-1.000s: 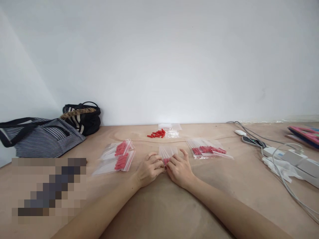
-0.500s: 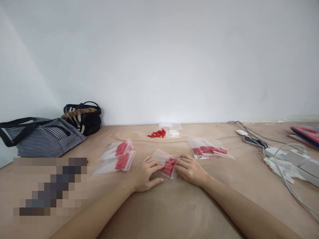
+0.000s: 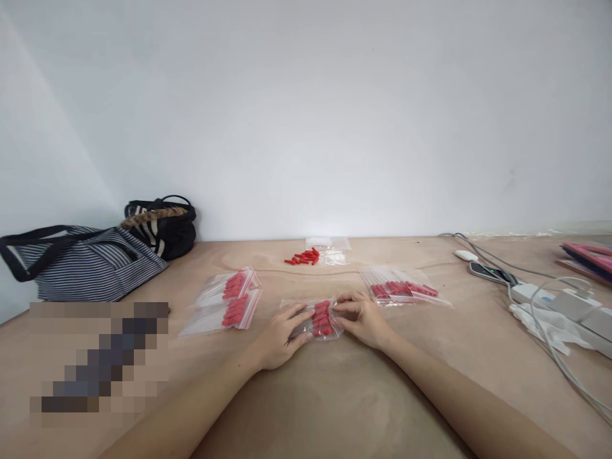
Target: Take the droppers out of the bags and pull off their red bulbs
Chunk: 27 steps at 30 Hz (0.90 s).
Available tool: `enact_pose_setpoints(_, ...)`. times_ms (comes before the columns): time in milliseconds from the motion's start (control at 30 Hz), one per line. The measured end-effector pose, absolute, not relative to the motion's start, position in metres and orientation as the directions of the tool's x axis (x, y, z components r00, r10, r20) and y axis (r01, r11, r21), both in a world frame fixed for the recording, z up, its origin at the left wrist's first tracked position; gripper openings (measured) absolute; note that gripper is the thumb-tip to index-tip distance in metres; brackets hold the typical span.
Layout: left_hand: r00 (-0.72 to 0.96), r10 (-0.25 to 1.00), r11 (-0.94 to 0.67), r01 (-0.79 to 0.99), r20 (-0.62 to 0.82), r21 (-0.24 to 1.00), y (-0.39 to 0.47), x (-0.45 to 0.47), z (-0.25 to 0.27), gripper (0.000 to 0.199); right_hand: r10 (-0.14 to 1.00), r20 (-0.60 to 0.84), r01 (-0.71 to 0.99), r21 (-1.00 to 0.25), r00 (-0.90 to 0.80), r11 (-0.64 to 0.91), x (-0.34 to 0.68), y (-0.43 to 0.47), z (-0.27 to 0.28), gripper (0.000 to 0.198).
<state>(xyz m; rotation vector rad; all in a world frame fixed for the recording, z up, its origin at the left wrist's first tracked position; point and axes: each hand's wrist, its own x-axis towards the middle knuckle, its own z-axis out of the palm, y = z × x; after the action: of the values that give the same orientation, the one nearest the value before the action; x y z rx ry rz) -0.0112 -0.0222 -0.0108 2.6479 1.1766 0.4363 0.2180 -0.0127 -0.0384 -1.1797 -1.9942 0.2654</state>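
- Bag [image 3: 336, 330] – flat on the table [image 3: 306, 408] between the two hands, red pieces [image 3: 322, 319] stacked in a column inside.
- Left hand [image 3: 277, 338]: on the bag's left part, fingers close together, thumb spread well away from them, film visible in the gap.
- Right hand [image 3: 367, 324]: fingers bent, tips at the bag's right edge – from where I stood, couldn't tell if they pinched it.
- Left bags [image 3: 203, 322], red pieces inside, overlapped near the left hand.
- Right bags [image 3: 404, 274] lay fanned just beyond the right hand, red pieces inside too.
- Loose pile [image 3: 306, 257] of red pieces sat farther back, just beside clear film [image 3: 335, 243].
- Striped tote [image 3: 95, 271] far left, power strip [image 3: 574, 315] far right.
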Motion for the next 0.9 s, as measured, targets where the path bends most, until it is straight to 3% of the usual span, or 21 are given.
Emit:
enact_pose_setpoints(167,0.622,0.752,-0.656,0.675,0.219,0.337,-0.02,-0.013,-0.015,0.041,0.876,0.439,0.717,-0.544,-0.199,0.436,0.217,-0.015,-0.037,0.004)
enact_pose_setpoints(400,0.604,0.76,-0.648,0.675,0.24,0.353,-0.019,-0.014,-0.018,0.04,0.845,0.462,0.7,-0.509,-0.27,0.501,0.214,-0.019,-0.033,0.032)
enact_pose_setpoints(667,0.609,0.741,-0.67,0.646,0.282,0.364,-0.017,-0.015,-0.021,0.04,0.884,0.442,0.746,-0.534,-0.154,0.397,0.207,-0.018,-0.036,0.005)
enact_pose_setpoints(900,0.602,0.753,-0.657,0.659,0.266,0.367,-0.021,-0.012,-0.011,0.037,0.833,0.488,0.778,-0.405,-0.261,0.48,0.209,-0.019,-0.035,0.017)
